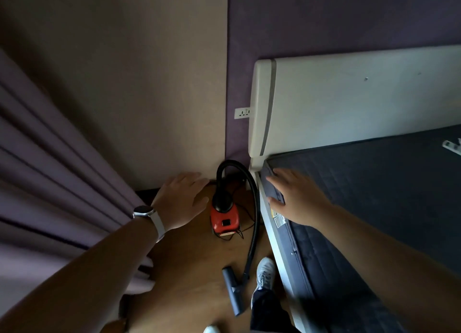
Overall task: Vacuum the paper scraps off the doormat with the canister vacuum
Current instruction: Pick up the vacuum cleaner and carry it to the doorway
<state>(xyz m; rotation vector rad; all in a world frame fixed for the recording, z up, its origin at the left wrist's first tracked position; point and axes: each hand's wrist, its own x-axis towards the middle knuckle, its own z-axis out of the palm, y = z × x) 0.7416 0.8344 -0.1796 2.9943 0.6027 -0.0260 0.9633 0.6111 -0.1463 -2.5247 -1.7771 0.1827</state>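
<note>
Flanking the untouched canister vacuum (224, 215) between their fingertips, the left hand (179, 200) and right hand (296, 200) spread loose and empty; all vacuuming seems ahead, no doormat visible.

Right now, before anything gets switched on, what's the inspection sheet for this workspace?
Surface: wooden floor.
Job's things: red canister vacuum stands by the wall; black hose loops off it; floor nozzle lies beside a shoe. Doormat, scraps: nothing seen.
Clutter: nothing seen.
Hands: left hand open, holding nothing; right hand flat on the mattress edge.
Cables: thin black cord loose beside the vacuum.
Surroundings: curtain, wall socket, white headboard.
</note>
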